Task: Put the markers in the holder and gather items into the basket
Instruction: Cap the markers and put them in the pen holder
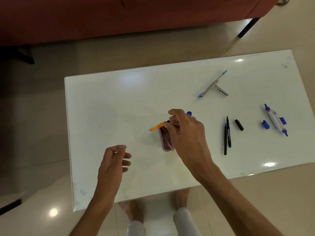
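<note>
A clear pinkish holder (165,138) stands near the middle of the white table (119,108). My right hand (186,133) is over its far end, fingers pinched on an orange marker (156,126) that pokes out to the left at the holder's mouth. A blue cap (189,113) shows just behind that hand. My left hand (114,160) hovers left of the holder, fingers loosely curled and holding nothing. To the right lie two thin black pens (227,136), a black cap (239,125), a white marker with blue ends (275,119) and a loose blue cap (265,124). No basket is visible.
A metal clip-like piece with blue tips (214,85) lies at the table's far right. A dark red sofa (119,16) stands beyond the table. My feet and legs (153,217) show below the table's near edge, on a tiled floor.
</note>
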The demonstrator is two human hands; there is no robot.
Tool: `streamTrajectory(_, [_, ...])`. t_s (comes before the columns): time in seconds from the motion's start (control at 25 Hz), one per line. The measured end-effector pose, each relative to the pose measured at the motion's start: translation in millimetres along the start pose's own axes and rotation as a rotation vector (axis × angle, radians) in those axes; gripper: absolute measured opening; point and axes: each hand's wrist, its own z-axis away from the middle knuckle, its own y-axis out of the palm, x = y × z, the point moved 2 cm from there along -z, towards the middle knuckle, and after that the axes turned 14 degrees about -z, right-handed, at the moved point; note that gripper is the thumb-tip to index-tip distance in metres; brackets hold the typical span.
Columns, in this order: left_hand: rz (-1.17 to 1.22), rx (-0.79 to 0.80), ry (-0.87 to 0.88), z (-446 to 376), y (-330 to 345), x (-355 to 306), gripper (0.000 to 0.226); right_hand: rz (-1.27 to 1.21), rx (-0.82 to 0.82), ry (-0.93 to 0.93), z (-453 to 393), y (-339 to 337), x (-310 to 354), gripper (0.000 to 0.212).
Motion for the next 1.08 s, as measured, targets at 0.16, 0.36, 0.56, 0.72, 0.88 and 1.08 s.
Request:
streamTrajectory(0.16, [0.018, 0.031, -0.005, 1, 10, -2, 0.019, -0.045, -0.017, 0.033, -1, -4, -8, 0.027])
streamTrajectory(0.36, [-0.344, -0.095, 0.157, -7, 15, -2, 0.010, -0.062, -0.082, 0.065, 18, -28, -34, 0.015])
streamTrajectory(0.56, [-1.075, -0.396, 0.506, -130, -12, -11, 0.064, -0.045, -0.057, 0.111, 55, -49, -75, 0.016])
streamTrajectory(0.72, [-1.176, -0.268, 0.556, -186, -14, -31, 0.027, -0.072, -0.054, 0.192, 71, -57, -95, 0.015])
streamTrajectory(0.88, [-1.045, -0.247, 0.525, -169, 11, -35, 0.014, -0.121, -0.054, 0.223, 72, -54, -97, 0.015])
streamTrajectory(1.08, [-1.070, -0.165, 0.527, -140, 41, -28, 0.025, -0.144, -0.051, 0.229, 62, -52, -97, 0.011])
